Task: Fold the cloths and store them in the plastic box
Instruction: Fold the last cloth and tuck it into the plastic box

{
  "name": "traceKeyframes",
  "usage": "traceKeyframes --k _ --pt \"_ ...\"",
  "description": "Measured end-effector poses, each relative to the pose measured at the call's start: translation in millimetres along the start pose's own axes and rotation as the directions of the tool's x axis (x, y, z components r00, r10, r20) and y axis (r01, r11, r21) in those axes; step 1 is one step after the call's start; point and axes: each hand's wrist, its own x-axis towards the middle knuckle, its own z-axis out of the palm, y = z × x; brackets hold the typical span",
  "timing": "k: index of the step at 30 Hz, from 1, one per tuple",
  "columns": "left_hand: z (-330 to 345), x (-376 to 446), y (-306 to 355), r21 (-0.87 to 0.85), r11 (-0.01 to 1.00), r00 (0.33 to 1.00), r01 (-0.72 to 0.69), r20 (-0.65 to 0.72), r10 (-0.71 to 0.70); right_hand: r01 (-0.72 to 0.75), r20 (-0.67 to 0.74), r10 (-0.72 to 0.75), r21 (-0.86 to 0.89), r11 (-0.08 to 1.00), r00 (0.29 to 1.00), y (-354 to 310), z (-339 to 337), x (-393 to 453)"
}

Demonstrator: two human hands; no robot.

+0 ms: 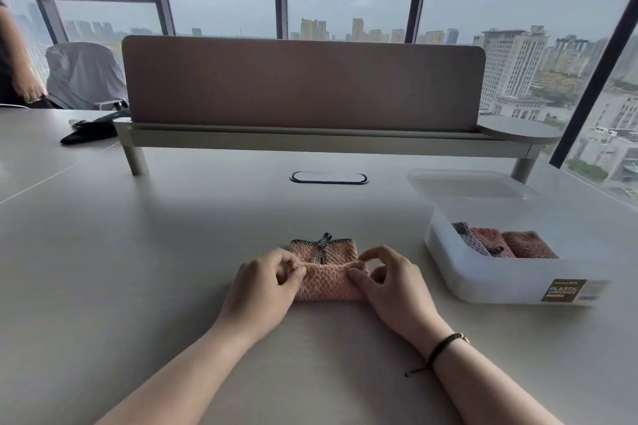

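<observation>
Right now, through the head camera, I see a pink waffle-knit cloth (324, 272) lying on the grey table (172, 252) straight ahead of me, its near half doubled over the far half, a black-and-white hanging loop (324, 245) poking out at the far edge. My left hand (267, 281) pinches the fold's left end and my right hand (388, 281) pinches the right end, each thumb and forefinger closed on the fabric. I judge the cloth light, soft and floppy, with enough texture not to slip; the fold ends are the sensible grip, since a middle hold would let it sag open. To my right, well apart from the cloth, sits the plastic box (511, 278), open, with three folded cloths (504, 243) inside and room in front of them; its lid (473, 183) lies behind it. Nothing stands between. Farther off are a desk divider (303, 83) and a dark bundle (91, 131) at left.
</observation>
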Motion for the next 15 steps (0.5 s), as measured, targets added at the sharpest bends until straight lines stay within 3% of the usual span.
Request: traceKeyframes --k 15 --pt "-8.7 -9.2 6.0 0.015 0.999 0.999 -0.032 -0.010 0.032 0.024 -0.001 -0.024 0.014 1.000 1.000 -0.3 -2.6 -4.5"
